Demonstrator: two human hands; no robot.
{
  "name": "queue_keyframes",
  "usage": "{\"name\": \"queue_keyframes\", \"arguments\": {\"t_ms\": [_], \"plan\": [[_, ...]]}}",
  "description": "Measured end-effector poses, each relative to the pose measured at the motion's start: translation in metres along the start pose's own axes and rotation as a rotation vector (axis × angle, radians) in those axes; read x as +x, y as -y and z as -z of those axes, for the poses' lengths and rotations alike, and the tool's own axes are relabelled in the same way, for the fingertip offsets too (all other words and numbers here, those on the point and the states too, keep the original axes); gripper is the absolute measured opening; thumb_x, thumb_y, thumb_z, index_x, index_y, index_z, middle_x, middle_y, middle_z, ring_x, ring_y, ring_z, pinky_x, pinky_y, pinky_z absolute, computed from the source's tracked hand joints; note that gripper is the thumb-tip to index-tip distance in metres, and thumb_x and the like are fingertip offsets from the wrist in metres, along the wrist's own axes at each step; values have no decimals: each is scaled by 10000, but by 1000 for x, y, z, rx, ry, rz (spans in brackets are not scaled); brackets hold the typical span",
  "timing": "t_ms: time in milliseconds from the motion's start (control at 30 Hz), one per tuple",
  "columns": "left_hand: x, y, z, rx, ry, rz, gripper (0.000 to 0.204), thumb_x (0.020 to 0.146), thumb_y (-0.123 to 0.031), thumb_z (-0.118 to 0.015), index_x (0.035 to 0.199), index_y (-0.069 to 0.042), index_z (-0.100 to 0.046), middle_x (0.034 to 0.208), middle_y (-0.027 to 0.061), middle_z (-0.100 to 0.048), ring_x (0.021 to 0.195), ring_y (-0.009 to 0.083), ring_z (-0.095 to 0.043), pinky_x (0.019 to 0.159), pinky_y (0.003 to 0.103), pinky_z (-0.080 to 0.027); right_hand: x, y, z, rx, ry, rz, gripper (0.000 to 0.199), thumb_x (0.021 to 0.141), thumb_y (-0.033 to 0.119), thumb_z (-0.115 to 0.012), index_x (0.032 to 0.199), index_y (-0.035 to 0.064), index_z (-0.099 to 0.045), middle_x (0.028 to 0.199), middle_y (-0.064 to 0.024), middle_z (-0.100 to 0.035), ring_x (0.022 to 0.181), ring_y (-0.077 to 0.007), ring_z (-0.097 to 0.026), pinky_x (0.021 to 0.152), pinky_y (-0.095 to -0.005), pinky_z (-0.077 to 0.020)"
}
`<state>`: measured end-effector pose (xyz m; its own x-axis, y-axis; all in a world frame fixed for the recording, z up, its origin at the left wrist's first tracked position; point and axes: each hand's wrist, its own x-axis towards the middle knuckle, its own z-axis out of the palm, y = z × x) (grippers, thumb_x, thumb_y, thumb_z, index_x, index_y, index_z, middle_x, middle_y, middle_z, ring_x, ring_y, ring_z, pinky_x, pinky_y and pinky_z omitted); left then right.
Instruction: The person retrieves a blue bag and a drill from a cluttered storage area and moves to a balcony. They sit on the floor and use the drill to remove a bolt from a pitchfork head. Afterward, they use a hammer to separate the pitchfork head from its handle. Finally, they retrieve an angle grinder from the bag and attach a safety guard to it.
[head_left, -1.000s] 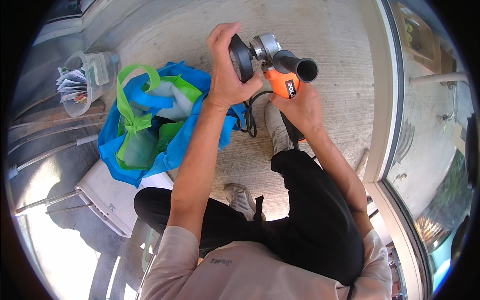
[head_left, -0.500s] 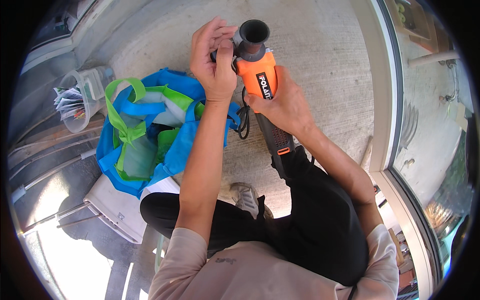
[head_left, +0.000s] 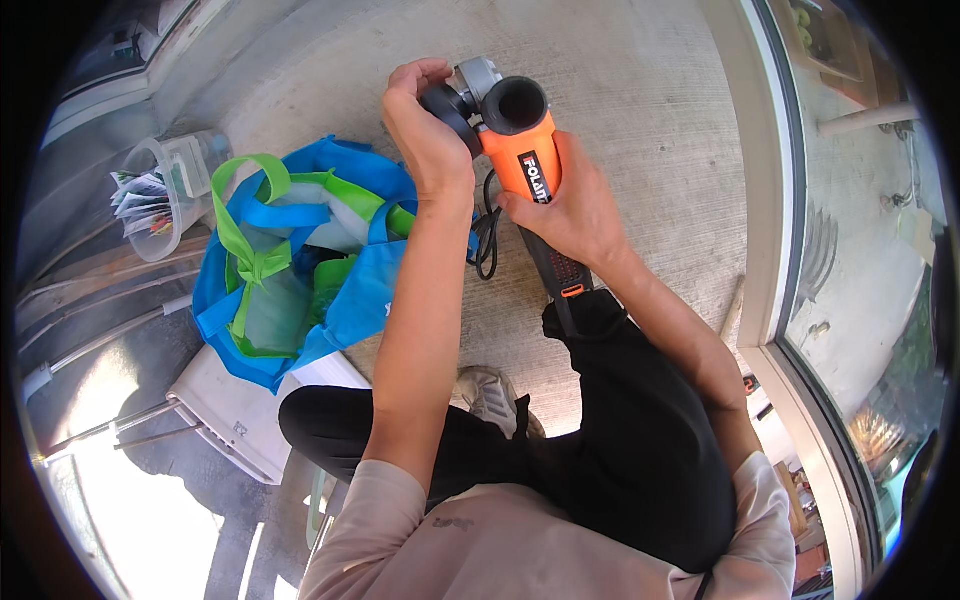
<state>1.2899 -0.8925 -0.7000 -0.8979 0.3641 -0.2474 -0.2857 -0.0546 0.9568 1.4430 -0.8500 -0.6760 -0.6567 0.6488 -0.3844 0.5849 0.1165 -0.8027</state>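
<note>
An orange and black angle grinder slants up over the floor, its lower end by my right knee. My right hand wraps round the orange body. Up at the grey metal head, my left hand curls against a black round part, and its fingers are partly hidden. A black flared, hollow-ended piece sticks up from the tool toward me. The black power cord hangs in a loop beside the body.
To the left stands a blue and green cloth bag, its handle tied in a knot. Behind it is a clear plastic bin with papers. A white box lies near my left knee. A glass door frame runs along the right.
The grinder's head end has come down toward me and turned, exposing the grey metal head and black round part. My left hand has moved lower with it; my right hand keeps its grip.
</note>
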Motion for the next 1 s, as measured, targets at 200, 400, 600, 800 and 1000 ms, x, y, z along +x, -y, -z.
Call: {"name": "queue_keyframes", "arguments": {"t_ms": [200, 400, 600, 800, 1000], "plan": [[-20, -7, -6, -1, -193, -84, 431, 955, -412, -343, 905, -55, -578, 863, 47, -576, 863, 168, -533, 827, 287, -420, 2, -23, -8, 102, -66, 186, 661, 635, 288, -826, 1129, 8, -488, 926, -190, -639, 854, -361, -644, 747, -419, -515], [-33, -27, -21, -78, -313, -164, 431, 933, -280, -319, 938, 40, -607, 950, 142, -677, 820, 224, -614, 810, 323, -482, 6, -31, -16, 232, -9, 252, 736, 648, 229, -817, 1254, -25, -485, 1090, -150, -617, 957, -260, -645, 827, -363, -510], [-46, -35, -20, 18, -24, -373, 491, 888, -256, -363, 1171, 68, -599, 1177, 161, -625, 1110, 241, -578, 981, 351, -434, 5, -9, -7, 581, 133, 161, 682, 732, 137, -779, 1311, -1, -445, 1141, -65, -591, 1001, -144, -589, 879, -307, -484], [-41, -51, 9, 242, 480, -441, 630, 889, -256, -499, 1452, 5, -395, 1470, 213, -381, 1357, 361, -355, 1163, 481, -159, 7, -14, -8, 764, 156, 120, 622, 744, 132, -752, 1275, 19, -449, 1040, -33, -578, 935, -118, -565, 825, -276, -481], [-14, -43, 40, 339, 626, -605, 921, 735, -312, -845, 1459, 14, -377, 1499, 163, -405, 1359, 286, -422, 1132, 394, -331, 11, -25, -4, 773, 284, 110, 639, 757, 173, -732, 1303, 18, -440, 1101, -49, -582, 987, -135, -567, 881, -302, -472]]}}
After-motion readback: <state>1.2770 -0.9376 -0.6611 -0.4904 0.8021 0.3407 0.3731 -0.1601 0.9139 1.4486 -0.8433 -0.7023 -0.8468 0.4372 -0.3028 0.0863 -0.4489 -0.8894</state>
